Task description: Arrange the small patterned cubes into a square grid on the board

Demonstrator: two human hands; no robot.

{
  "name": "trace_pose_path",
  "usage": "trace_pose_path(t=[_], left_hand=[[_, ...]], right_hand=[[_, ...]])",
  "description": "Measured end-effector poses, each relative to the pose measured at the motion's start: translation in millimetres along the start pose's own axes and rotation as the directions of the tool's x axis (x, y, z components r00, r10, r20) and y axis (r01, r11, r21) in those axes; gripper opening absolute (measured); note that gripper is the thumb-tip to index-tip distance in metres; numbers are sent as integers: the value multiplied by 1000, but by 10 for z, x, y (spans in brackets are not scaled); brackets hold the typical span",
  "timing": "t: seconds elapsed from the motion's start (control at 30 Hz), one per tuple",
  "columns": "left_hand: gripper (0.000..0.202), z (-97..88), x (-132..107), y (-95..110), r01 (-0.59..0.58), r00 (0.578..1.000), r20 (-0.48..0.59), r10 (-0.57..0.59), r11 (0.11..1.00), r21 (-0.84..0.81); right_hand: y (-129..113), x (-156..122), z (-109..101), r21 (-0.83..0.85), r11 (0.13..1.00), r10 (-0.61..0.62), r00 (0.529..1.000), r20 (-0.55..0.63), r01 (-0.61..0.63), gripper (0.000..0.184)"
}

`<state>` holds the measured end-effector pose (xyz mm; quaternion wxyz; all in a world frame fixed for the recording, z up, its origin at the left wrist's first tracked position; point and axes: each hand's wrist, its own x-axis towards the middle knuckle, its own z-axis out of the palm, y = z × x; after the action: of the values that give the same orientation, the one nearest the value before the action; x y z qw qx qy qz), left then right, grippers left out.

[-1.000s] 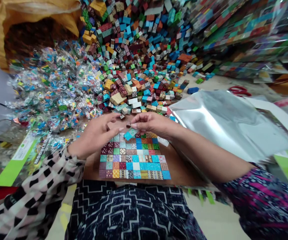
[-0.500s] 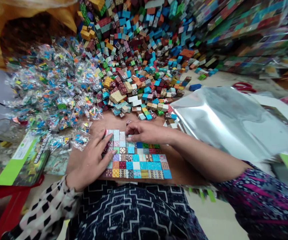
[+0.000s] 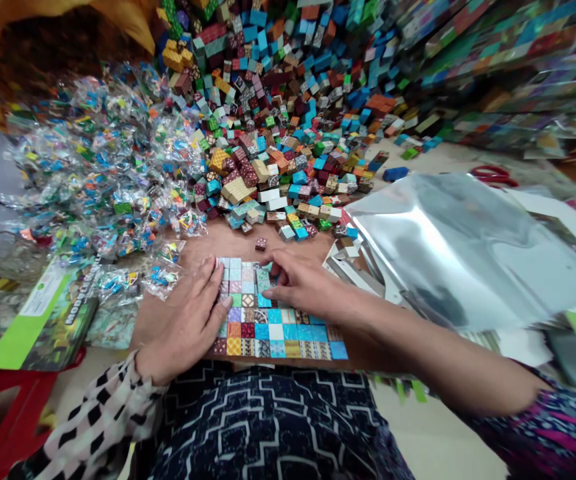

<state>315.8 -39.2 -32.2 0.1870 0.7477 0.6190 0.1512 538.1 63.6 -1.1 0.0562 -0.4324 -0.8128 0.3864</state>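
Note:
Small patterned blocks lie side by side in a flat, grid-like layer (image 3: 275, 331) on the brown board (image 3: 163, 333). My left hand (image 3: 188, 320) lies flat along the layer's left edge, fingers stretched out and partly covering the edge blocks. At the top of the layer, my right hand (image 3: 303, 283) has its index finger and thumb at the two ends of a teal block (image 3: 263, 279). That hand hides part of the upper right rows. One loose dark red block (image 3: 261, 244) sits alone on the board just above the layer.
A big heap of colourful blocks (image 3: 278, 160) spreads behind the board. Small clear bags of parts (image 3: 113, 160) pile up at left, above a green printed package (image 3: 43, 313). Clear plastic sheets (image 3: 468, 247) and red-handled scissors (image 3: 493, 175) lie at right.
My right hand has shifted a little right and down, its index finger and thumb wider apart, with the teal block now visible between them. My left hand stays along the left edge.

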Motion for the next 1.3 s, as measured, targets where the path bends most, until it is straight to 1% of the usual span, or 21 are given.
trace_pose_path(t=[0.07, 0.17, 0.27, 0.33, 0.43, 0.5, 0.57, 0.63, 0.67, 0.73, 0.8, 0.9, 0.97, 1.07, 1.17, 1.3], left_hand=[[63, 4, -2, -6, -9, 1000, 6, 9, 1000, 10], [64, 4, 2, -8, -25, 1000, -4, 26, 998, 54], [63, 9, 3, 0, -44, 999, -26, 48, 991, 126], [62, 17, 1, 5, -59, 997, -41, 67, 983, 175], [61, 25, -1, 8, -76, 995, -53, 90, 971, 225], [61, 19, 4, 12, -86, 993, -55, 103, 964, 252], [63, 6, 14, 17, -96, 993, -43, 113, 954, 285], [64, -4, 23, 22, -111, 992, -19, 123, 942, 317], [64, -5, 26, 23, -115, 992, -8, 125, 938, 328], [65, 1, 27, 23, -107, 993, -2, 115, 936, 335], [66, 15, 24, 20, -87, 996, -5, 95, 938, 334], [66, 30, 21, 20, -77, 997, 1, 81, 941, 331], [66, 31, 21, 23, -68, 998, 7, 70, 942, 327], [68, 21, 21, 30, -48, 999, 18, 45, 947, 317], [70, 3, 21, 39, -36, 999, 31, 28, 951, 306], [67, -17, 28, 46, -39, 999, 31, 32, 954, 297]], right_hand=[[-14, 3, 85, 73, 997, 38, 999, -31, -36, 37], [-31, 13, 161, 165, 985, 55, 998, -23, -50, 33], [-25, 22, 182, 211, 976, 54, 999, -6, -51, 33], [-17, 23, 191, 210, 977, 47, 999, -19, -42, 34], [-13, 5, 196, 150, 988, 29, 999, -40, -23, 34], [-2, -6, 171, 104, 994, -6, 999, -33, 10, 33], [35, 4, 99, 76, 995, -63, 998, -24, 65, 29], [108, 51, -17, 28, 996, -84, 995, -60, 86, 23], [155, 87, -85, -20, 998, -67, 992, -104, 65, 21], [251, 173, -216, -161, 986, -2, 976, -219, -34, 22], [324, 260, -308, -303, 941, 55, 952, -300, -149, 26], [342, 367, -334, -422, 875, 103, 944, -313, -236, 33], [307, 424, -295, -459, 850, 114, 941, -317, -258, 37], [260, 491, -225, -475, 830, 124, 927, -355, -293, 39], [265, 508, -204, -458, 835, 135, 921, -367, -305, 36], [281, 416, -251, -452, 848, 118, 930, -349, -277, 29]])
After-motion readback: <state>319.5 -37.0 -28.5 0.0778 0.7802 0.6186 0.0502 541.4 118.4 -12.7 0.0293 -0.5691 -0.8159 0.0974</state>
